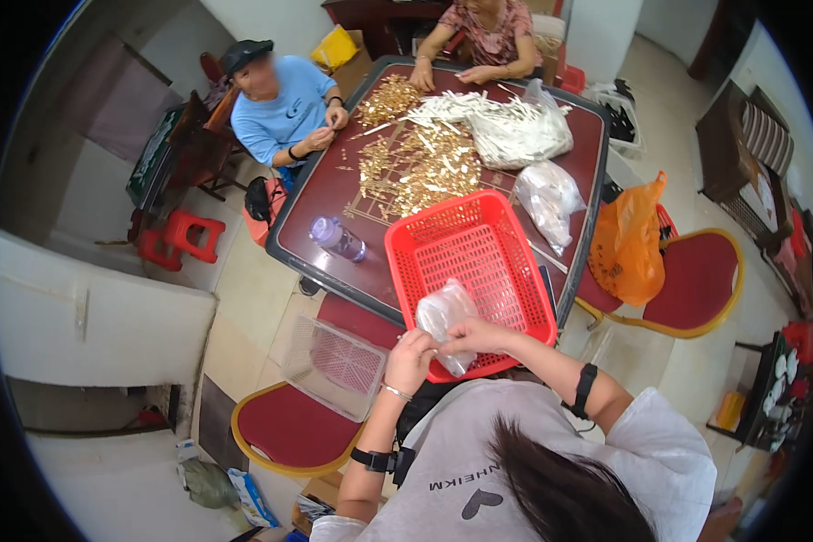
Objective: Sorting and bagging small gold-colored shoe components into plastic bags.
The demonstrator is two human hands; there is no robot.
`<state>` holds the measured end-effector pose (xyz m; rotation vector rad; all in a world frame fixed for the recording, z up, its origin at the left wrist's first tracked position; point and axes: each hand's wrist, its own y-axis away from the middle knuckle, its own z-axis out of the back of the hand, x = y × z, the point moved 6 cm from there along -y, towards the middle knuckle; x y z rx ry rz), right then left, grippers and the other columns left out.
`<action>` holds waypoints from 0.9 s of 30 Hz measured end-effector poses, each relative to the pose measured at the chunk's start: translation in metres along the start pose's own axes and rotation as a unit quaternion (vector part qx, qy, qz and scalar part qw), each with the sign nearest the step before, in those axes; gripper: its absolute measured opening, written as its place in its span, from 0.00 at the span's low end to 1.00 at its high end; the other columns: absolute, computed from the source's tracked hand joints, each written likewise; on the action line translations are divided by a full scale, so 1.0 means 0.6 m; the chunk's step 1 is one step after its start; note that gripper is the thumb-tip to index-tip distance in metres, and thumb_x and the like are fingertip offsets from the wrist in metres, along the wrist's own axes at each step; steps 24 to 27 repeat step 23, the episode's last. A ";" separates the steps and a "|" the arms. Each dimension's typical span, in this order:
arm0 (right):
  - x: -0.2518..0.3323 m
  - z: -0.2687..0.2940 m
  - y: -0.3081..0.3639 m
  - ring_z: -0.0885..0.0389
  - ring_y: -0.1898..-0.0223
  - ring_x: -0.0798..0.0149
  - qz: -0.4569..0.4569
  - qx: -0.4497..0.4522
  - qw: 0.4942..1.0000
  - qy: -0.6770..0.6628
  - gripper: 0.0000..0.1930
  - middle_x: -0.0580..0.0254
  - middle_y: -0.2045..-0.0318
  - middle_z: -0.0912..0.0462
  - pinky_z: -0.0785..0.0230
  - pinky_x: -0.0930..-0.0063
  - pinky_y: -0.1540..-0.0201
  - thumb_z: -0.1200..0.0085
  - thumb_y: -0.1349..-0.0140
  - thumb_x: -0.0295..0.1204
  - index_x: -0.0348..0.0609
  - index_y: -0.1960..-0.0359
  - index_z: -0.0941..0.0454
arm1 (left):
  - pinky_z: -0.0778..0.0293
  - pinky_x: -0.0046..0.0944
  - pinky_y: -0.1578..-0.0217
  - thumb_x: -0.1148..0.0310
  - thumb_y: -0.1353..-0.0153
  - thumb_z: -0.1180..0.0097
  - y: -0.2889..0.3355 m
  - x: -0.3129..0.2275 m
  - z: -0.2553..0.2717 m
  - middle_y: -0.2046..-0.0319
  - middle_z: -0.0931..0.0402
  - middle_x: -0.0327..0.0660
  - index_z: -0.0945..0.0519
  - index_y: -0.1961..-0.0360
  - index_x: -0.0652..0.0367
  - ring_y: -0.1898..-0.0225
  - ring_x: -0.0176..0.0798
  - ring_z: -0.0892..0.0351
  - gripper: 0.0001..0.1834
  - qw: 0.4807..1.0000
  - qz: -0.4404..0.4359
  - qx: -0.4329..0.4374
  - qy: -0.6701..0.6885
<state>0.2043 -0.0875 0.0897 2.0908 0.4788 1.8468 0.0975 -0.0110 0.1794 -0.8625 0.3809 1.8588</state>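
My left hand point(410, 359) and my right hand point(475, 336) meet over the near edge of a red plastic basket point(524, 262). Fingertips of both are pinched together, close to touching one another. Whatever they pinch is too small to make out. Just beyond and beneath them, a clear plastic bag point(444, 310) with pale contents lies in the near part of the basket. It may touch my fingers, but I cannot tell. The slotted floor of the basket shows behind the bag.
Gold pieces point(425, 167) and white sticks point(452, 108) cover the far part of the table point(289, 217). Two filled plastic bags point(524, 135) stand right of them, a purple bottle point(337, 238) left. Two people sit across. Red chairs point(298, 425) flank me, one bearing an orange bag point(630, 244).
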 end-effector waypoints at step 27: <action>0.150 0.000 0.088 0.26 0.76 0.50 0.251 -0.323 0.876 0.256 0.10 0.52 0.81 0.29 0.35 0.60 0.74 0.45 0.58 0.27 0.38 0.79 0.33 | 0.28 0.44 0.72 0.66 0.51 0.42 -0.017 0.063 -0.028 0.79 0.24 0.46 0.28 0.69 0.60 0.74 0.46 0.21 0.12 0.969 0.223 -0.034 -0.104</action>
